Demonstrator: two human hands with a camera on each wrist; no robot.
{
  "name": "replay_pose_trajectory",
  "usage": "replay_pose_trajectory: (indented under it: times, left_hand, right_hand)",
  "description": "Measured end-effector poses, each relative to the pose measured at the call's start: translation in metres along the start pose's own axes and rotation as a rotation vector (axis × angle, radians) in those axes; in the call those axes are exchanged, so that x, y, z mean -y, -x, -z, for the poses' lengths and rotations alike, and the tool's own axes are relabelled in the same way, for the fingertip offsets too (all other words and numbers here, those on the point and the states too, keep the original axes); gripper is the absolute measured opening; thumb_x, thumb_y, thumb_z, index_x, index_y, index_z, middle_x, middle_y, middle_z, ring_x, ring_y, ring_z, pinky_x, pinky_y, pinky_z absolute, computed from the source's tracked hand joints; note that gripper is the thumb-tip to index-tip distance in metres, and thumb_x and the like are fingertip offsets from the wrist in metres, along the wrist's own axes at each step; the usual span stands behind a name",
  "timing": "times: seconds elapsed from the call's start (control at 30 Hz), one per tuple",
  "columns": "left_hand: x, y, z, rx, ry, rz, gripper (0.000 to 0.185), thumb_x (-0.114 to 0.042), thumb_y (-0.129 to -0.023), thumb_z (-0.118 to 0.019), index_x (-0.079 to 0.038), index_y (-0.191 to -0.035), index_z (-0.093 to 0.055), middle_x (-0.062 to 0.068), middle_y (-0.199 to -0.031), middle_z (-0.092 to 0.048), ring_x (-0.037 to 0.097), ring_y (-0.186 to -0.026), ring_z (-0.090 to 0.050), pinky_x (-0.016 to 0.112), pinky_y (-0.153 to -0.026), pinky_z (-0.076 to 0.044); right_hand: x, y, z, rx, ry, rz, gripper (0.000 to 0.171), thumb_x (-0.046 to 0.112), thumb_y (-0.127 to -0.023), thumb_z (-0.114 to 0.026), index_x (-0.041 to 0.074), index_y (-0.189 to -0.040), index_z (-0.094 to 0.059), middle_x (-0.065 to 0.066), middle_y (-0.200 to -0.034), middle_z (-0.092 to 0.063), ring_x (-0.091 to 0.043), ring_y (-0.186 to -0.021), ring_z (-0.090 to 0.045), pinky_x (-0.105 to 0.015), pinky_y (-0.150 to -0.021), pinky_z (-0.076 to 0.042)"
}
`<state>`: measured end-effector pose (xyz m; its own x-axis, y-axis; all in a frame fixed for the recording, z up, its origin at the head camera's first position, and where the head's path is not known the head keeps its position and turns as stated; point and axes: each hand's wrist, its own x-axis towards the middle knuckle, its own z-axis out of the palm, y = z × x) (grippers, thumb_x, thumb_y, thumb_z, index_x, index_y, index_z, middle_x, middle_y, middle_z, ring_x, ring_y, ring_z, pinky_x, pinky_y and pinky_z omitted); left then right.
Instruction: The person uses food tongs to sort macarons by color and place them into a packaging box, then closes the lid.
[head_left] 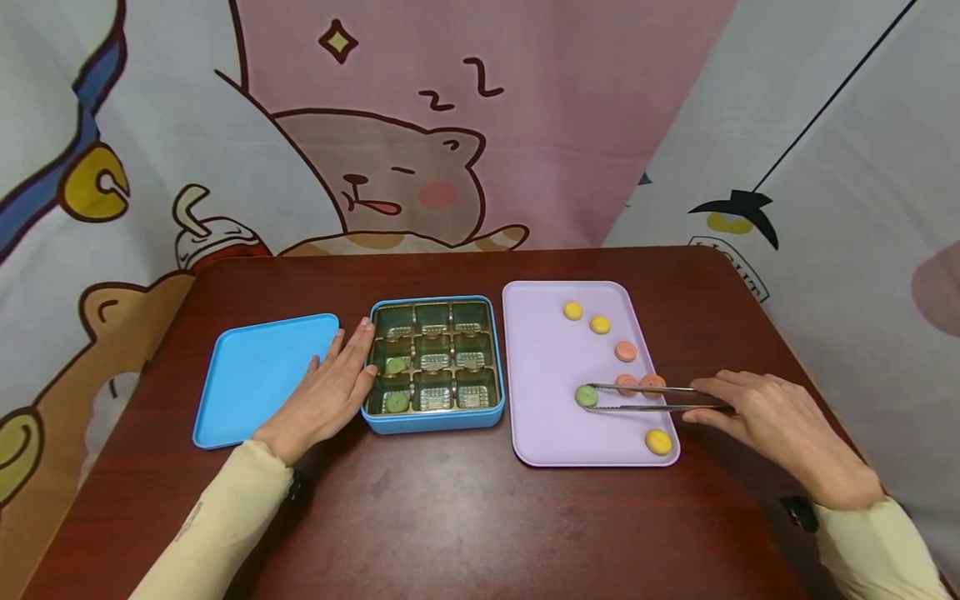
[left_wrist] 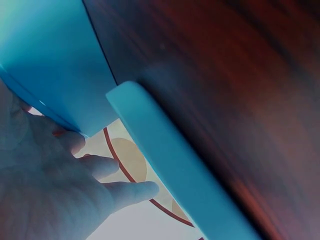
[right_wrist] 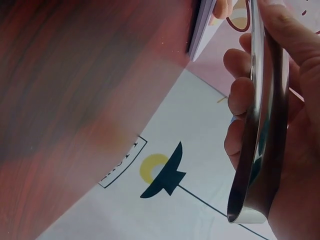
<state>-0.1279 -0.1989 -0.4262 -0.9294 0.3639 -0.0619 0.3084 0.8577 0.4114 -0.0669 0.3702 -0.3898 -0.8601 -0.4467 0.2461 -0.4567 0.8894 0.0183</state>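
Two cream sleeves reach in over the dark red worktop (head_left: 450, 517). On the right, the right hand (head_left: 780, 421) has its grip curled round a pair of metal tongs (head_left: 652, 397), whose tips pinch a green round sweet (head_left: 586, 396) lying on the lilac tray (head_left: 543, 367). Yellow sweets (head_left: 573, 311) and pink sweets (head_left: 626, 351) lie scattered along that tray's right side. The left hand (head_left: 330, 392) lies flat, grip released and fingers straight, against the left wall of the blue box (head_left: 435, 421), partly over the blue lid (head_left: 255, 375) beside it. Inside the box's nine-cell insert, two green sweets (head_left: 395, 402) sit in the left column.
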Motion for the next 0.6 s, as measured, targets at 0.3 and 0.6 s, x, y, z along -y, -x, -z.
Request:
replay_pose_trajectory:
  times: [0.3,0.6]
  left_hand:
    - [0.001,0.0,0.001,0.008,0.004,0.01,0.065,-0.037,-0.114,-0.032,-0.013,-0.168,-0.004,0.002,-0.174,0.001,0.04,-0.158,0.0,0.077,-0.115,-0.011]
    - [0.0,0.0,0.001,0.011,0.007,0.007,0.065,-0.037,-0.114,-0.032,-0.013,-0.168,-0.004,0.003,-0.174,0.0,0.041,-0.158,0.0,0.077,-0.115,-0.01]
  right_hand:
    - [0.001,-0.005,0.001,-0.004,0.004,0.015,0.046,0.039,-0.067,-0.095,0.014,-0.102,-0.081,0.009,-0.074,-0.063,-0.004,-0.056,-0.049,-0.026,-0.046,-0.041]
    - [0.008,-0.016,0.006,-0.046,-0.01,0.048,0.044,0.039,-0.069,-0.093,0.014,-0.103,-0.081,0.009,-0.075,-0.065,-0.003,-0.057,-0.045,-0.025,-0.046,-0.04]
